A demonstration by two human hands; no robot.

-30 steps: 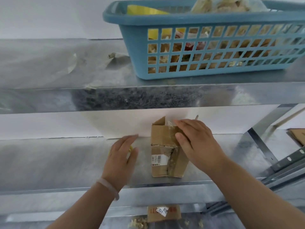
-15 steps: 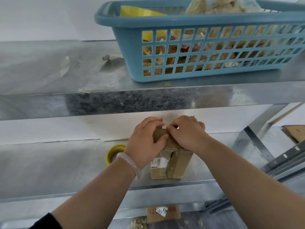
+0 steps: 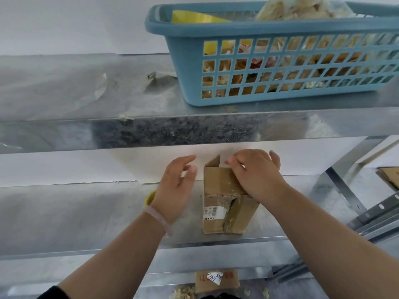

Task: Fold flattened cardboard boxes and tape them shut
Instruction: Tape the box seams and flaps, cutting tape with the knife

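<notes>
A small brown cardboard box (image 3: 224, 214) with a white barcode label stands upright on the middle metal shelf (image 3: 64, 212). My right hand (image 3: 257, 171) lies on its top and presses a flap down, while one flap at the far left corner still sticks up. My left hand (image 3: 177, 186) hovers just left of the box, fingers apart, holding nothing. A yellow tape roll (image 3: 150, 197) lies on the shelf behind my left wrist, mostly hidden.
A blue plastic basket (image 3: 269, 33) full of packing scraps sits on the upper shelf. Another small cardboard box (image 3: 217, 280) lies on the level below. Flat cardboard (image 3: 389, 175) lies at the far right. A diagonal metal brace (image 3: 343, 190) stands right of the box.
My left hand has come off the box top and moved left, opening. My right hand stays on the top flaps. One flap now stands up at the far left corner.
</notes>
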